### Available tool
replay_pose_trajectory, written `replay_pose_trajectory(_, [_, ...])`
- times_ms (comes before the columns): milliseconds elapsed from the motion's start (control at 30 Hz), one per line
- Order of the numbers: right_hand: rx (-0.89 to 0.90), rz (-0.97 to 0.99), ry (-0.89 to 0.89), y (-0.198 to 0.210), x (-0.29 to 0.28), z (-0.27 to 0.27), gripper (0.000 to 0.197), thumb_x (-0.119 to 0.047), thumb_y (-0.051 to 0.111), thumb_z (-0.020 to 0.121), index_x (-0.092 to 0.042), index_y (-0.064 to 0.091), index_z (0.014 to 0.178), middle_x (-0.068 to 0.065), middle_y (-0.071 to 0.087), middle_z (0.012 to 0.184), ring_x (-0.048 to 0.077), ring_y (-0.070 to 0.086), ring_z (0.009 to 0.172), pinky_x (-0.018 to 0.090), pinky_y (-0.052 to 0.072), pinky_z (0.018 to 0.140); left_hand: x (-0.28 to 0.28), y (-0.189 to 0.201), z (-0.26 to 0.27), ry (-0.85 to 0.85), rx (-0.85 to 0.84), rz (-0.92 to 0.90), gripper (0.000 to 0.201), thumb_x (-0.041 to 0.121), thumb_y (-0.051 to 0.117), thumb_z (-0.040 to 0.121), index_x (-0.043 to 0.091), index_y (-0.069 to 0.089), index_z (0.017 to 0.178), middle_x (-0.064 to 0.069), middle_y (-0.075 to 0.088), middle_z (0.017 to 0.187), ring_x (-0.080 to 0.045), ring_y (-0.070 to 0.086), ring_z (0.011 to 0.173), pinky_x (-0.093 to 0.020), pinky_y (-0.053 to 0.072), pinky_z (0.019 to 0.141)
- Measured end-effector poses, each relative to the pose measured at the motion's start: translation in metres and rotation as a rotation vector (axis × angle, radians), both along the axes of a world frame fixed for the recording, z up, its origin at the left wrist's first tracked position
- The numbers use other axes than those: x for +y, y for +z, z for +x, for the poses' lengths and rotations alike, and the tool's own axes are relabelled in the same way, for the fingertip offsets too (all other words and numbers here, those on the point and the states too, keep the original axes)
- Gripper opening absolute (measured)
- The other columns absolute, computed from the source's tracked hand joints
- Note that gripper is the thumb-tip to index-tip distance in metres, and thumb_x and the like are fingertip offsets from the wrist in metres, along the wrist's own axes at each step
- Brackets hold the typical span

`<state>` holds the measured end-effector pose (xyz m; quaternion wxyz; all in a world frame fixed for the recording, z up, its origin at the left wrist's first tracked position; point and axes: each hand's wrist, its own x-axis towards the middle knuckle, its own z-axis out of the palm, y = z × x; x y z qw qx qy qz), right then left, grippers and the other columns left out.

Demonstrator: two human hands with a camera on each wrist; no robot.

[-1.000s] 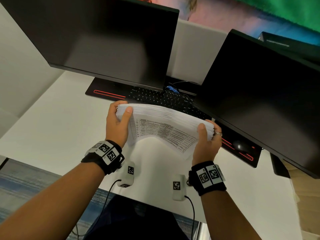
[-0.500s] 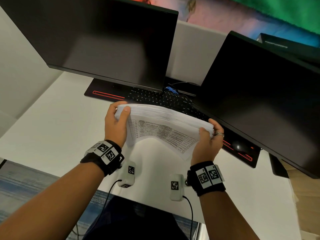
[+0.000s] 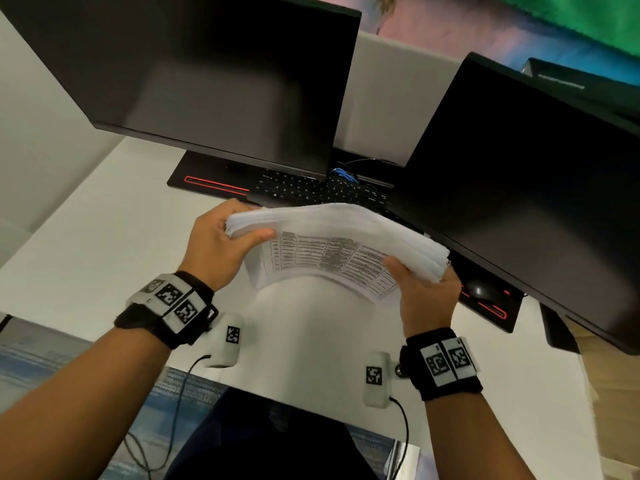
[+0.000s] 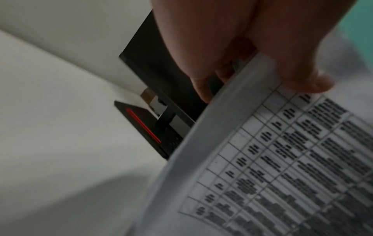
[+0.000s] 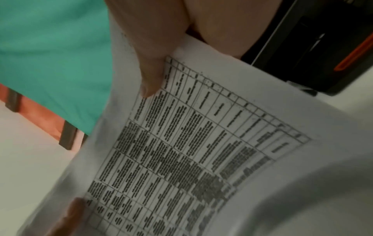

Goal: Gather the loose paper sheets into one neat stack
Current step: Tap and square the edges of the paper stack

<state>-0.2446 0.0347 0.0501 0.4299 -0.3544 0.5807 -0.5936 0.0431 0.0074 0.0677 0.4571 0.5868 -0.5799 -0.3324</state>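
A thick stack of white paper sheets (image 3: pixel 332 237) hangs in the air above the white desk (image 3: pixel 104 258), bowed upward in the middle, with a printed table on the side facing me. My left hand (image 3: pixel 221 244) grips its left end, thumb on the near face and fingers behind. My right hand (image 3: pixel 422 289) grips the right end the same way. In the left wrist view the thumb presses the printed sheet (image 4: pixel 272 159). In the right wrist view the thumb lies on the table print (image 5: pixel 181 143).
Two dark monitors (image 3: pixel 207 81) (image 3: pixel 536 188) stand close behind the stack. A black keyboard (image 3: pixel 311 190) on a black desk mat with red stripes (image 3: pixel 214 185) lies under them, with a mouse (image 3: pixel 479 289) at the right. The desk's near edge is at my body.
The stack has bowed a little more and lifted slightly. My right hand has slid lower on the right end; the left hand keeps its grip.
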Motion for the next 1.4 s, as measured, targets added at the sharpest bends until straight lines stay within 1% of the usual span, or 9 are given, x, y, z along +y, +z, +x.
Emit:
replay_pose_trajectory(133, [0.068,-0.007,0.024,-0.013,0.016,0.003,0.056,0.007,0.084,0.067,-0.011,0.058,0.114,-0.019,0.071,0.092,0.008,0.071,0.092,0.025,0.061,0.07,0.015,-0.016,0.007,-0.124,-0.001,0.074,0.043,0.022,0.084,0.073,0.027,0.061,0.11,0.002,0.069,0.105,-0.009,0.066,0.098,-0.024,0.055,0.087])
replay_pose_trajectory(233, [0.071,-0.043,-0.016,-0.011,0.015,0.011,0.067,0.002,0.083,0.072,-0.017,0.049,0.127,-0.023,0.067,0.099,0.008,0.069,0.097,0.03,0.061,0.074,0.014,-0.025,0.0,-0.041,0.077,0.02,0.051,0.011,0.081,0.08,0.019,0.053,0.123,-0.003,0.068,0.11,-0.018,0.066,0.104,-0.029,0.053,0.092])
replay_pose_trajectory(400, [0.381,-0.261,-0.074,-0.012,0.009,0.011,0.063,-0.004,0.075,0.085,-0.048,0.044,0.118,0.004,0.051,0.133,0.021,0.057,0.12,0.046,0.055,0.094,0.004,-0.024,-0.019,0.112,0.139,-0.05,0.041,0.017,0.07,0.092,0.022,0.049,0.127,0.009,0.061,0.11,-0.004,0.062,0.097,-0.019,0.053,0.084])
replay_pose_trajectory(533, [0.667,-0.305,-0.018,-0.015,0.005,0.003,0.027,-0.005,0.066,0.092,-0.03,0.06,0.101,0.001,0.049,0.137,0.025,0.049,0.13,0.033,0.041,0.109,-0.005,-0.022,-0.029,0.136,0.15,-0.078,0.036,0.022,0.06,0.098,0.017,0.048,0.131,0.011,0.055,0.116,0.008,0.058,0.095,-0.011,0.048,0.082])
replay_pose_trajectory(700, [0.744,-0.33,0.011,-0.018,0.009,-0.003,0.011,-0.003,0.063,0.093,-0.01,0.071,0.097,0.012,0.054,0.135,0.026,0.053,0.126,0.027,0.047,0.104,-0.01,-0.023,-0.029,0.146,0.156,-0.019,0.03,0.033,0.052,0.1,0.027,0.048,0.129,0.009,0.056,0.118,-0.005,0.059,0.102,-0.028,0.051,0.09])
replay_pose_trajectory(1000, [0.849,-0.375,0.053,-0.015,0.01,-0.001,0.025,-0.012,0.058,0.095,-0.01,0.072,0.115,0.018,0.052,0.137,0.02,0.047,0.128,0.011,0.039,0.106,-0.016,-0.018,-0.031,0.137,0.143,0.021,0.023,0.027,0.047,0.104,0.019,0.05,0.125,0.015,0.058,0.105,0.016,0.059,0.083,-0.007,0.048,0.071])
replay_pose_trajectory(1167, [0.803,-0.313,0.014,-0.018,0.007,0.002,0.021,-0.008,0.061,0.095,-0.01,0.069,0.114,0.009,0.052,0.136,0.013,0.048,0.127,0.035,0.05,0.103,-0.016,-0.014,-0.032,0.159,0.16,0.033,0.016,0.027,0.048,0.104,0.019,0.055,0.116,0.015,0.058,0.1,0.018,0.057,0.079,-0.005,0.046,0.069])
replay_pose_trajectory(1267, [0.756,-0.303,0.001,-0.016,0.004,0.005,0.019,-0.01,0.063,0.094,-0.01,0.067,0.113,0.007,0.051,0.136,0.0,0.045,0.124,0.031,0.05,0.101,-0.02,-0.011,-0.032,0.235,0.219,0.044,0.016,0.029,0.051,0.102,0.019,0.063,0.102,0.012,0.061,0.092,0.01,0.057,0.079,-0.016,0.043,0.074])
replay_pose_trajectory(1400, [0.759,-0.292,0.005,-0.016,0.002,0.004,0.023,-0.009,0.065,0.093,-0.011,0.066,0.116,0.007,0.051,0.137,0.013,0.049,0.125,0.034,0.049,0.1,-0.026,-0.01,-0.034,0.29,0.326,0.073,0.017,0.026,0.053,0.096,0.025,0.068,0.087,0.012,0.064,0.088,-0.006,0.057,0.085,-0.026,0.044,0.081])
